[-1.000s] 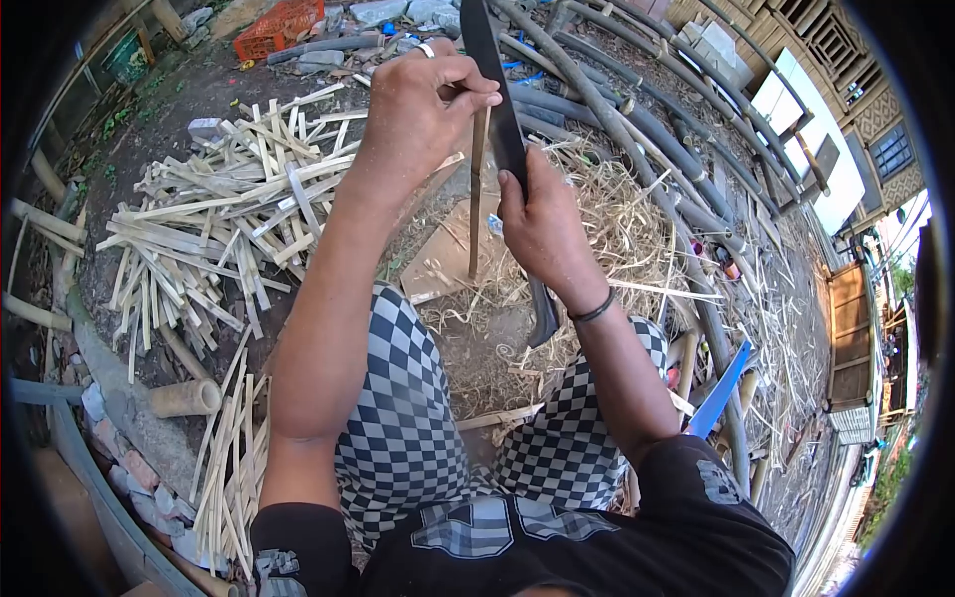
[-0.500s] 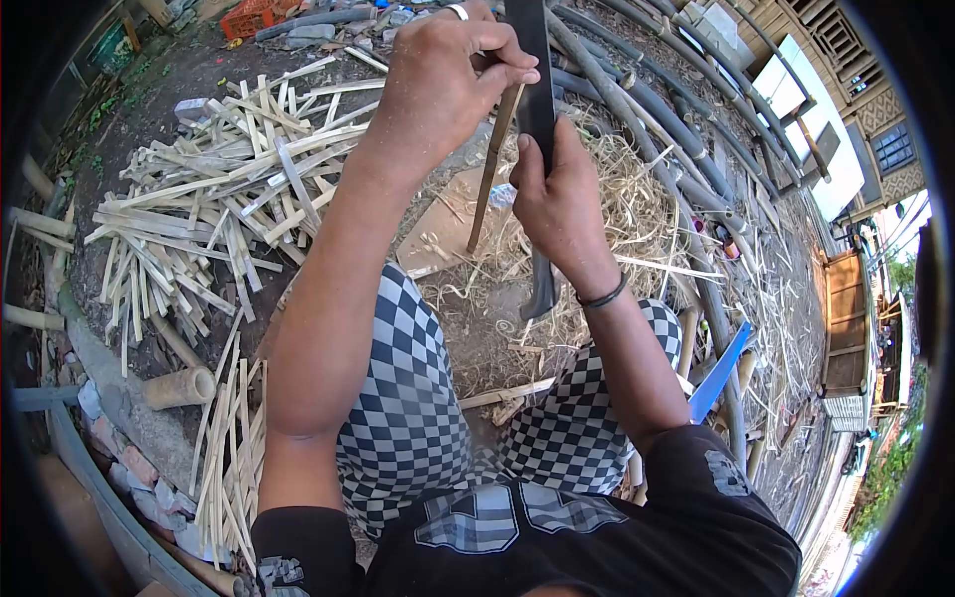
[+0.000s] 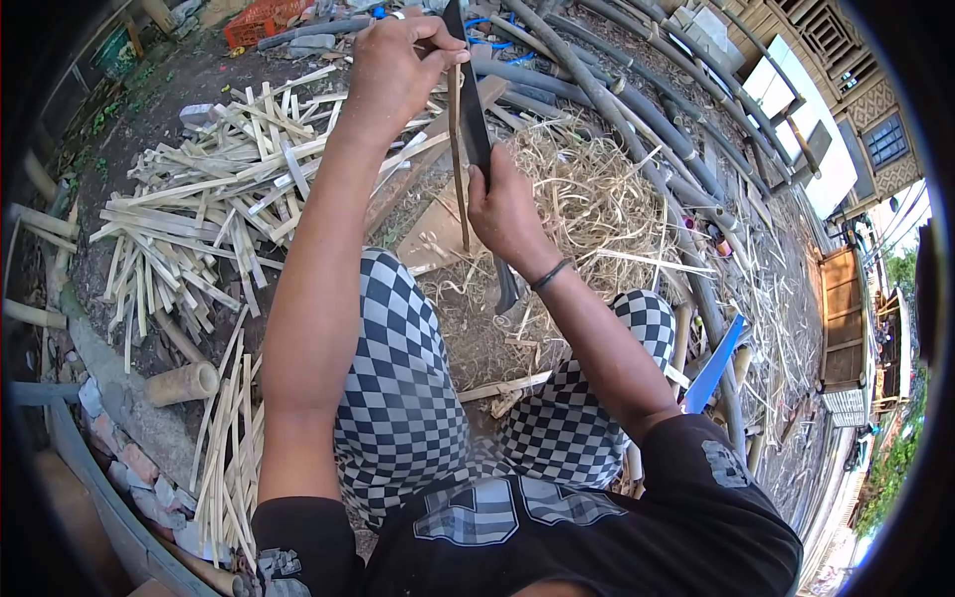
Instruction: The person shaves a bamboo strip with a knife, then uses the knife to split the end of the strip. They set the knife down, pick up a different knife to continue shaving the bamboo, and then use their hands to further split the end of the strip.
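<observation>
My left hand (image 3: 403, 75) pinches the top end of a thin bamboo strip (image 3: 458, 159), which hangs nearly upright, its lower end by a flat brown board (image 3: 430, 235). Wrapped round a machete (image 3: 472, 109) near the base of its dark blade, my right hand (image 3: 509, 204) holds it tilted, blade up, right beside the strip. The machete's curved handle end (image 3: 506, 289) shows below that hand. The left fingertips are close to the upper part of the blade; whether they touch it I cannot tell.
Cut bamboo strips (image 3: 189, 224) lie heaped on the left, and curly shavings (image 3: 607, 194) on the right. Long poles (image 3: 667, 124) run across the upper right. A blue saw (image 3: 714, 368) lies by my right elbow. A bamboo piece (image 3: 184, 384) is at the lower left.
Both hands have moved left with the strip and the machete. The strip now hangs more upright, and the machete's top leans further left.
</observation>
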{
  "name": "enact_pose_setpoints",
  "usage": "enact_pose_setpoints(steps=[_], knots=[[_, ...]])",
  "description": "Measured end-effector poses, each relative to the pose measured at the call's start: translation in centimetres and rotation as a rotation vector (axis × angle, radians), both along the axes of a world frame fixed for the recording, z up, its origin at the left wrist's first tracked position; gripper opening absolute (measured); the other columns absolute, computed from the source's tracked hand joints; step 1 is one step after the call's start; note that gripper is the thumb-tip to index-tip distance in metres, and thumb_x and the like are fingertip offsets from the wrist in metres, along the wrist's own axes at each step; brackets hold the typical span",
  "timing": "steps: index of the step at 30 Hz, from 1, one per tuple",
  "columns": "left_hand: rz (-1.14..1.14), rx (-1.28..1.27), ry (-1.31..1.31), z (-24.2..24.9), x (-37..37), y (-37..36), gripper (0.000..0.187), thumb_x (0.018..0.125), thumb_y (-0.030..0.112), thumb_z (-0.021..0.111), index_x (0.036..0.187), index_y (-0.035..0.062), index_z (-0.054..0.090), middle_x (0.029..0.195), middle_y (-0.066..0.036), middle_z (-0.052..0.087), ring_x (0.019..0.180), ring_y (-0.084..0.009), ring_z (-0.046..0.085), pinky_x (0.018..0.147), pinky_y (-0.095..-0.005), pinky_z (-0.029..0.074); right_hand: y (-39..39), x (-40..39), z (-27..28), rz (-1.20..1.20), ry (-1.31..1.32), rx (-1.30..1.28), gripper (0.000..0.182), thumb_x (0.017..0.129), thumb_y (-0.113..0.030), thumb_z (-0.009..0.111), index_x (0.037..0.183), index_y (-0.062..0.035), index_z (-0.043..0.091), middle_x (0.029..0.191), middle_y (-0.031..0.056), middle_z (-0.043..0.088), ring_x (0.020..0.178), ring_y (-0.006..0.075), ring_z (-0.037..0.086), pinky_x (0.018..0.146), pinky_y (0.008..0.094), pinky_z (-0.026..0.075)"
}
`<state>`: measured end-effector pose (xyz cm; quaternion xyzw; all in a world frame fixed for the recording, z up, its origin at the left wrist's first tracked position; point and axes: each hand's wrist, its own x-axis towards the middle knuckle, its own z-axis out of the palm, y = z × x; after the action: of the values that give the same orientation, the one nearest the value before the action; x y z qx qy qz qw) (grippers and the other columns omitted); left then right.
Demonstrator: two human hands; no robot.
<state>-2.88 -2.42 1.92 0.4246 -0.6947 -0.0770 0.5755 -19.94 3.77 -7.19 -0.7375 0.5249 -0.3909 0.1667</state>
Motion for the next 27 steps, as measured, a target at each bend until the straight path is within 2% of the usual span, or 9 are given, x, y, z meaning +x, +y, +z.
enact_pose_setpoints(steps=[2,5,10,12,16,20,21,24,27], knots=[[0.067,-0.053,-0.07,-0.4,0.4,-1.1,0.017,0.075,0.014,0.082,0.085,0.0019,0.074,0.078,-0.005,0.066,0.076,-0.0175,0.065,0.074,-0.0299,0.049,-0.4,-0.3,1.3,-0.001,0.027,0.002,0.017,0.093,-0.011,0.055,0.103,0.0009,0.047,0.08,0.0307,0.06,0.078,0.0516,0.059,0.063,0.0552,0.044],[-0.037,0.007,-0.017,0.1,-0.1,0.0,0.015,0.076,0.012,0.081,0.085,0.002,0.073,0.079,-0.005,0.065,0.075,-0.0148,0.063,0.074,-0.0281,0.048,0.0,-0.6,3.9,0.023,-0.033,0.01,0.018,0.093,-0.013,0.055,0.102,0.0015,0.048,0.081,0.0308,0.061,0.079,0.052,0.059,0.068,0.0563,0.045],[-0.061,-0.017,0.012,-0.4,0.3,-0.6,0.014,0.077,0.01,0.08,0.085,0.0005,0.072,0.08,-0.003,0.063,0.074,-0.0113,0.062,0.068,-0.0256,0.05,-0.9,-0.6,-0.2,-0.008,0.035,0.033,0.018,0.093,-0.012,0.055,0.102,0.0018,0.049,0.084,0.0313,0.061,0.082,0.0513,0.059,0.072,0.055,0.046],[-0.142,0.105,0.085,-0.3,0.5,-0.5,0.015,0.077,0.009,0.08,0.084,-0.0008,0.072,0.08,-0.004,0.062,0.075,-0.011,0.062,0.069,-0.0256,0.05,-1.1,-0.9,0.3,0.033,0.1,0.11,0.016,0.092,-0.012,0.055,0.1,0.0017,0.049,0.085,0.0319,0.06,0.082,0.0513,0.059,0.071,0.0555,0.045],[-0.156,0.008,0.042,-0.2,-0.1,0.1,0.014,0.076,0.008,0.081,0.084,0.0,0.072,0.082,-0.005,0.064,0.077,-0.0128,0.065,0.075,-0.026,0.051,0.2,0.4,3.1,-0.025,-0.097,0.084,0.017,0.092,-0.012,0.055,0.1,0.0018,0.049,0.082,0.0312,0.061,0.08,0.0515,0.059,0.07,0.0558,0.045],[-0.155,0.068,0.042,-0.1,-0.1,0.1,0.011,0.078,0.006,0.079,0.083,-0.0003,0.072,0.087,-0.006,0.065,0.082,-0.0127,0.065,0.075,-0.026,0.053,-2.1,-0.9,-3.9,-0.033,0.029,0.048,0.017,0.093,-0.013,0.054,0.101,0.0011,0.048,0.079,0.0307,0.061,0.078,0.052,0.059,0.069,0.0561,0.045],[-0.296,0.125,0.165,-0.2,-0.4,-0.3,0.01,0.081,0.003,0.076,0.087,-0.0012,0.069,0.096,-0.007,0.066,0.086,-0.0131,0.065,0.074,-0.0256,0.056,-2.1,-1.0,-3.6,-0.004,0.074,0.048,0.018,0.094,-0.013,0.053,0.102,0.0012,0.047,0.08,0.0312,0.061,0.078,0.0524,0.059,0.069,0.0559,0.046],[-0.324,0.103,0.2,-1.4,-0.3,-0.7,0.011,0.084,0.0,0.073,0.09,-0.0032,0.065,0.103,-0.008,0.065,0.088,-0.0141,0.065,0.073,-0.0261,0.059,-1.9,-1.2,-3.2,0.01,0.05,0.071,0.018,0.093,-0.013,0.054,0.102,0.0018,0.047,0.081,0.0317,0.061,0.079,0.0527,0.059,0.069,0.0564,0.045],[-0.486,0.262,0.299,-1.5,0.2,-0.6,0.009,0.09,0.004,0.068,0.095,-0.0022,0.063,0.096,-0.008,0.065,0.088,-0.0148,0.065,0.07,-0.0274,0.059,-1.2,-0.9,-2.7,0.017,0.032,0.077,0.018,0.093,-0.012,0.054,0.103,0.0017,0.047,0.081,0.0314,0.061,0.078,0.0519,0.059,0.068,0.0567,0.044]])
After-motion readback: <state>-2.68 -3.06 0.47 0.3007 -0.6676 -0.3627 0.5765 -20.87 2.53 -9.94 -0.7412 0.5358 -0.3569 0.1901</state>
